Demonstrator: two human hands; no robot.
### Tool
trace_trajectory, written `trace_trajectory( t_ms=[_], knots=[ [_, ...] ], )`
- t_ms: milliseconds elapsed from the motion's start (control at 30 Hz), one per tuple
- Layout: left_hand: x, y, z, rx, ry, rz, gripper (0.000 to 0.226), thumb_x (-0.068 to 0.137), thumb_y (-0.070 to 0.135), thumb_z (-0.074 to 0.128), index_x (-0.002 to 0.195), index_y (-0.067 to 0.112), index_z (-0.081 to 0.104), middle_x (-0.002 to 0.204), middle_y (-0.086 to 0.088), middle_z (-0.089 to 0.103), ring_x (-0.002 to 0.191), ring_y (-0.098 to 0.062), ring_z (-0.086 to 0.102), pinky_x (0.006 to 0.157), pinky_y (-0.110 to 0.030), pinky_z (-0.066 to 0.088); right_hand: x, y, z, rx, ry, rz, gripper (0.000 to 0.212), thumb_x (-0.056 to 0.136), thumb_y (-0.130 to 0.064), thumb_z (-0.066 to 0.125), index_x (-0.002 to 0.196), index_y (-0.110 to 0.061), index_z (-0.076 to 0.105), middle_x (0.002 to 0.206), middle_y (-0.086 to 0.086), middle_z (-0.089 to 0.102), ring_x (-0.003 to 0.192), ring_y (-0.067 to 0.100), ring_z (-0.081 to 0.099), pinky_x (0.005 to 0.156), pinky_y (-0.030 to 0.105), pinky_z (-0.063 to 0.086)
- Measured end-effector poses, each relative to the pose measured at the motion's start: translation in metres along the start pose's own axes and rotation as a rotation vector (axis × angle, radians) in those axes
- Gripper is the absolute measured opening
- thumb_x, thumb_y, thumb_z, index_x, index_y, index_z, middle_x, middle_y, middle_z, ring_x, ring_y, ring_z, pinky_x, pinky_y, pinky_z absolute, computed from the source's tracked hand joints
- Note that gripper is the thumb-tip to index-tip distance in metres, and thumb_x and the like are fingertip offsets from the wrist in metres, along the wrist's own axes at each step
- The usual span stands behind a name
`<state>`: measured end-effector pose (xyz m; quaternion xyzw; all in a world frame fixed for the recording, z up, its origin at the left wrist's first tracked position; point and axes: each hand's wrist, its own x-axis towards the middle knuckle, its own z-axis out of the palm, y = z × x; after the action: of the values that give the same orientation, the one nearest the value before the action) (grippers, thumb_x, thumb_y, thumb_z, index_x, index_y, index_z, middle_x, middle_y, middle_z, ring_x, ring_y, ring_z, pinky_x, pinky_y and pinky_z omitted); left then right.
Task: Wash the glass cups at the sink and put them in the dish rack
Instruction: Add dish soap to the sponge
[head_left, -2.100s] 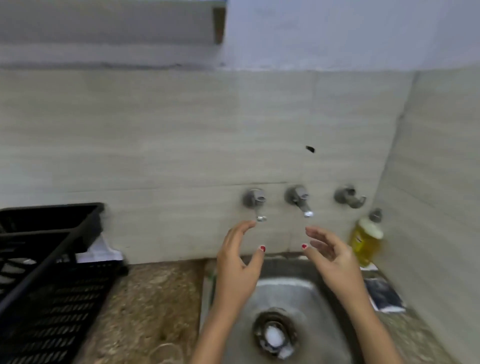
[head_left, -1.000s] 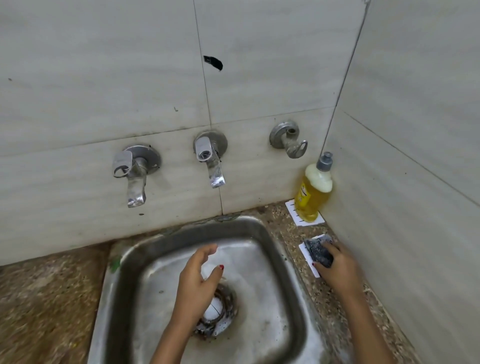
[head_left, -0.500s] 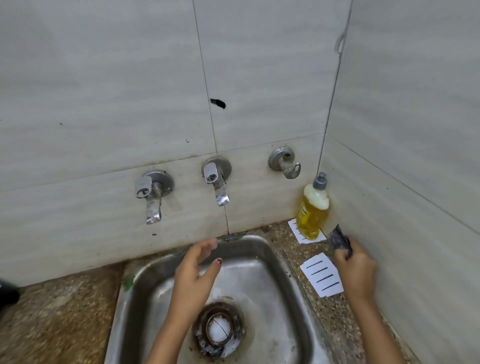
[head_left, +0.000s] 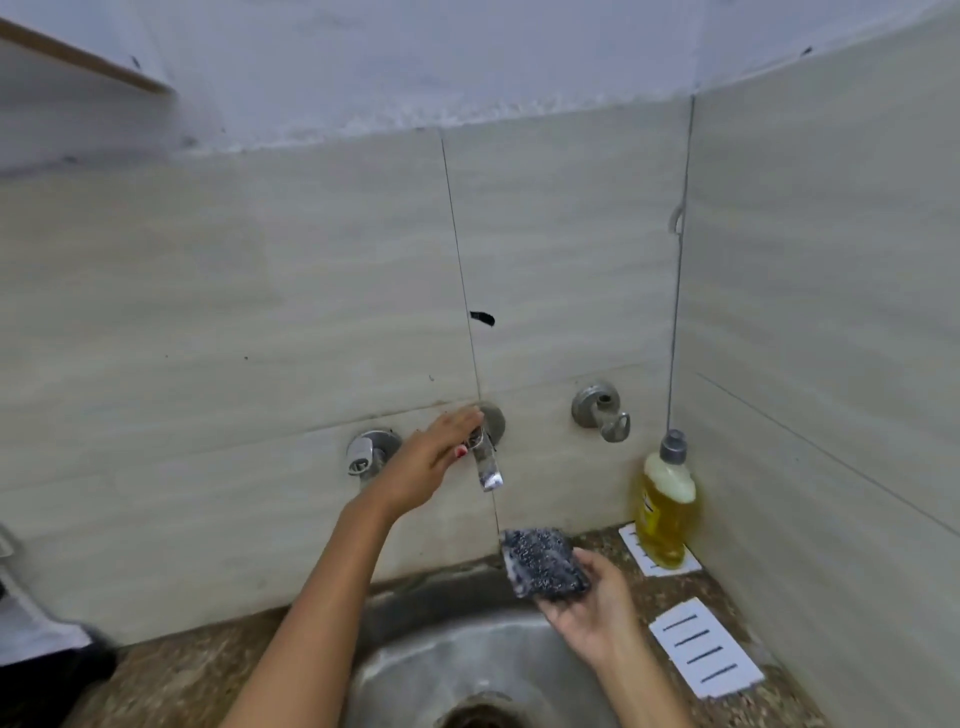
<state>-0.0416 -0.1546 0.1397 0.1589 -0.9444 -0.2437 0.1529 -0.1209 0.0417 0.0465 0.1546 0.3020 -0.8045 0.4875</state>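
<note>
No glass cup shows in the head view. My left hand (head_left: 428, 465) reaches up to the middle tap (head_left: 488, 460), fingers over its handle and thumb beneath it. My right hand (head_left: 592, 616) holds a dark speckled scrub pad (head_left: 544, 569) on its fingers, thumb at the pad's edge, just below the tap's spout and above the steel sink (head_left: 415, 670). I see no water running. A black corner of the dish rack (head_left: 47, 686) shows at the bottom left edge.
Another tap (head_left: 369, 452) is to the left and a third tap (head_left: 602, 410) to the right on the tiled wall. A yellow soap bottle (head_left: 665, 512) stands in the right corner. A white slotted pad (head_left: 706, 654) lies on the speckled counter.
My right hand picked the scrub pad off the white pad and carried it left under the middle tap. My left hand rose from the sink to that tap's handle. The camera tilted up.
</note>
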Motion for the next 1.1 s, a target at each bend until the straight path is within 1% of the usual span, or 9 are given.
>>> trace_trajectory(
  t_ms=[67, 133, 200, 400, 533, 633, 767, 933, 1100],
  knots=[
    [0.004, -0.004, -0.004, -0.022, 0.011, 0.060, 0.047, 0.097, 0.011, 0.045, 0.140, 0.029, 0.036, 0.145, 0.017, 0.032, 0.142, -0.013, 0.022, 0.117, -0.045, 0.018, 0.002, 0.004, 0.007, -0.008, -0.029, 0.020, 0.012, 0.089, -0.007, 0.044, 0.093, 0.002, 0.052, 0.092, 0.025, 0.057, 0.081, 0.037, 0.055, 0.047, 0.044, 0.054],
    [0.008, -0.001, -0.007, 0.009, 0.013, 0.089, 0.048, 0.095, 0.005, 0.048, 0.139, 0.023, 0.042, 0.141, 0.015, 0.037, 0.138, -0.014, 0.032, 0.114, -0.028, 0.023, 0.003, 0.005, 0.013, 0.010, -0.062, 0.030, 0.012, 0.090, -0.002, 0.042, 0.090, 0.006, 0.051, 0.090, 0.026, 0.057, 0.080, 0.039, 0.054, 0.045, 0.043, 0.053],
    [0.010, 0.000, -0.007, 0.042, -0.003, 0.076, 0.048, 0.094, 0.000, 0.046, 0.138, 0.020, 0.044, 0.140, 0.011, 0.038, 0.134, -0.014, 0.035, 0.108, -0.020, 0.027, 0.007, 0.006, 0.017, 0.028, -0.072, 0.033, 0.011, 0.089, 0.003, 0.040, 0.089, 0.006, 0.051, 0.089, 0.027, 0.057, 0.080, 0.039, 0.054, 0.044, 0.044, 0.053],
    [0.017, 0.015, 0.003, 0.113, 0.089, -0.027, 0.037, 0.095, 0.016, 0.051, 0.132, 0.013, 0.053, 0.132, 0.001, 0.044, 0.118, -0.017, 0.049, 0.100, -0.031, 0.040, 0.029, 0.016, 0.018, 0.017, -0.074, 0.034, 0.019, 0.085, 0.013, 0.039, 0.100, 0.007, 0.050, 0.097, 0.031, 0.058, 0.087, 0.040, 0.058, 0.050, 0.044, 0.055],
    [0.031, 0.038, 0.019, 0.129, 0.345, -0.225, 0.035, 0.087, 0.035, 0.060, 0.110, 0.009, 0.063, 0.103, -0.001, 0.053, 0.088, -0.017, 0.054, 0.073, -0.026, 0.041, 0.042, 0.025, 0.019, -0.036, -0.079, 0.034, 0.018, 0.084, 0.013, 0.040, 0.095, 0.008, 0.053, 0.072, 0.025, 0.068, 0.060, 0.034, 0.067, 0.049, 0.039, 0.056],
    [0.040, 0.037, 0.025, 0.112, 0.471, -0.399, 0.040, 0.081, 0.045, 0.064, 0.088, 0.009, 0.049, 0.078, 0.002, 0.052, 0.073, -0.017, 0.052, 0.059, -0.027, 0.035, 0.046, 0.029, 0.019, -0.055, -0.081, 0.022, 0.016, 0.085, 0.014, 0.040, 0.091, 0.006, 0.053, 0.075, 0.025, 0.065, 0.070, 0.037, 0.062, 0.046, 0.039, 0.055],
    [0.046, 0.027, 0.023, 0.070, 0.450, -0.443, 0.049, 0.072, 0.059, 0.066, 0.088, 0.013, 0.070, 0.069, 0.002, 0.059, 0.075, -0.022, 0.064, 0.047, -0.023, 0.030, 0.046, 0.034, 0.021, -0.073, -0.084, 0.070, 0.012, 0.086, 0.012, 0.043, 0.093, 0.009, 0.052, 0.084, 0.026, 0.060, 0.075, 0.037, 0.058, 0.043, 0.038, 0.054],
    [0.045, 0.031, 0.026, 0.044, 0.517, -0.454, 0.051, 0.073, 0.055, 0.068, 0.095, 0.010, 0.065, 0.081, 0.006, 0.056, 0.085, -0.019, 0.062, 0.058, -0.025, 0.036, 0.046, 0.042, 0.018, -0.191, -0.075, 0.115, 0.009, 0.087, 0.008, 0.046, 0.093, 0.007, 0.053, 0.061, 0.022, 0.067, 0.046, 0.031, 0.065, 0.041, 0.035, 0.054],
    [0.044, 0.034, 0.022, 0.024, 0.516, -0.437, 0.048, 0.072, 0.056, 0.070, 0.098, 0.015, 0.071, 0.083, 0.005, 0.062, 0.085, -0.017, 0.063, 0.056, -0.024, 0.035, 0.048, 0.043, 0.013, -0.253, -0.060, 0.086, 0.010, 0.086, 0.011, 0.045, 0.090, 0.007, 0.054, 0.066, 0.022, 0.065, 0.052, 0.031, 0.063, 0.036, 0.027, 0.050]
  ],
)
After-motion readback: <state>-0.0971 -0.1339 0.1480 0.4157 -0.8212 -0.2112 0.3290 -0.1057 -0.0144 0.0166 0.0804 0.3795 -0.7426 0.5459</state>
